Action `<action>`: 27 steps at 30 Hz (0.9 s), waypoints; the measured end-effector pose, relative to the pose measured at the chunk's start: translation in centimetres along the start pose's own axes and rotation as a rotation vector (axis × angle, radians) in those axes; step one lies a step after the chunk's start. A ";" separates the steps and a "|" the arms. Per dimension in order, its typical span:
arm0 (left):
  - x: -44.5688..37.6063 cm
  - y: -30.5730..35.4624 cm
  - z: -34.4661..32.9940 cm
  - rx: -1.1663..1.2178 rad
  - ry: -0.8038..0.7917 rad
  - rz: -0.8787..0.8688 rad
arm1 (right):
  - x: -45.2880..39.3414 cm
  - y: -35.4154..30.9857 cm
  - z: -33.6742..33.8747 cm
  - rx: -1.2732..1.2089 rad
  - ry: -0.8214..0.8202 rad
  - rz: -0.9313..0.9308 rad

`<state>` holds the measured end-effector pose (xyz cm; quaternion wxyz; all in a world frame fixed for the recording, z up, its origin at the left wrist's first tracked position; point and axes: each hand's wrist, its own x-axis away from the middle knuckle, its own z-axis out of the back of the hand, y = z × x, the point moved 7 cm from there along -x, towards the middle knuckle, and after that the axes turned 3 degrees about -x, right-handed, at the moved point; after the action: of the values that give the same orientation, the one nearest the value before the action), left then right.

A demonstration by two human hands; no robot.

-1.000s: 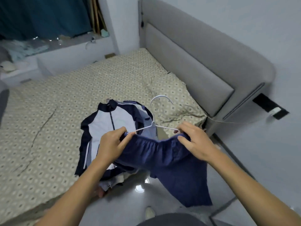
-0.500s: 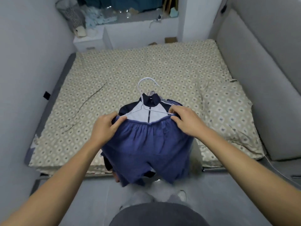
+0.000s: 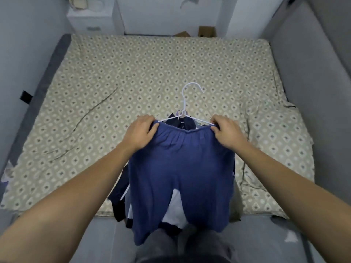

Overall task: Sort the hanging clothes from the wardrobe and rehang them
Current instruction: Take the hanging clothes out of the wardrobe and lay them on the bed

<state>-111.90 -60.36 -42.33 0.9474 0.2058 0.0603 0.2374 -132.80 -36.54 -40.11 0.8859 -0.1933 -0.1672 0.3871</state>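
Both your left hand and right hand pinch the blue shorts waistband — keep it taut, level on the white hanger.

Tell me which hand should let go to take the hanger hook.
Probably the right hand. It pinches the shorts waistband at the hanger arm's end, with the hook opening toward its side. The left hand can keep gripping the other corner.

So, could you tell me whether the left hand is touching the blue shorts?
Touching: the head view shows the left hand gripping the blue shorts at the waistband.
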 end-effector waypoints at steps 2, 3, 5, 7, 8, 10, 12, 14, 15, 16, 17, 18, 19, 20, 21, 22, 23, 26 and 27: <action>-2.3 -1.7 -3.0 -0.077 -0.047 0.024 | -2.5 1.3 -2.3 0.011 -0.016 -0.043; -3.2 -2.4 -4.5 -0.123 -0.070 0.043 | -3.6 2.1 -3.5 0.002 -0.026 -0.062; -4.7 -3.6 -7.6 -0.176 -0.101 0.085 | -5.6 4.1 -5.9 -0.008 -0.054 -0.096; -5.7 -5.2 -10.4 -0.226 -0.117 0.137 | -7.8 5.6 -8.5 -0.016 -0.087 -0.099; -6.3 -6.2 -11.7 -0.250 -0.129 0.166 | -8.8 6.2 -9.9 -0.030 -0.111 -0.089; -7.6 -7.6 -14.2 -0.247 -0.155 0.232 | -10.8 7.8 -12.1 -0.062 -0.154 -0.069; -9.0 -8.7 -16.4 -0.157 -0.173 0.325 | -12.4 9.4 -14.0 -0.113 -0.184 -0.080; -10.1 -9.2 -17.6 -0.049 -0.186 0.422 | -13.2 10.3 -15.4 -0.151 -0.232 -0.110; -10.6 -9.1 -18.0 -0.019 -0.193 0.448 | -13.4 10.8 -15.8 -0.161 -0.257 -0.129; -11.0 -8.8 -18.3 0.000 -0.197 0.462 | -13.3 11.2 -16.1 -0.164 -0.280 -0.143; -11.2 -8.3 -18.4 0.005 -0.198 0.465 | -13.2 11.5 -16.2 -0.155 -0.288 -0.147; -11.3 -7.7 -18.2 -0.004 -0.195 0.457 | -13.0 11.7 -16.1 -0.147 -0.285 -0.141; -11.2 -7.0 -17.8 -0.024 -0.189 0.442 | -12.7 11.7 -15.8 -0.146 -0.274 -0.133; -11.0 -6.3 -17.2 -0.053 -0.181 0.413 | -12.2 11.6 -15.3 -0.145 -0.253 -0.124; -10.6 -5.5 -16.6 -0.084 -0.176 0.377 | -11.7 11.4 -14.5 -0.141 -0.227 -0.120; -10.2 -4.6 -15.8 -0.106 -0.170 0.342 | -11.0 11.1 -13.6 -0.130 -0.197 -0.117; -9.9 -3.6 -14.9 -0.121 -0.163 0.314 | -10.4 10.9 -12.4 -0.111 -0.164 -0.119; -9.4 -0.5 -11.8 -0.178 -0.150 0.218 | -8.3 9.6 -8.3 -0.066 -0.063 -0.126; -9.4 0.7 -10.8 -0.202 -0.141 0.169 | -7.2 9.2 -6.8 -0.057 -0.028 -0.127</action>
<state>-122.73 -60.31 -51.63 0.9419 0.1298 -0.0482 0.3059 -140.15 -37.61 -51.46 0.9004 -0.2019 -0.2027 0.3277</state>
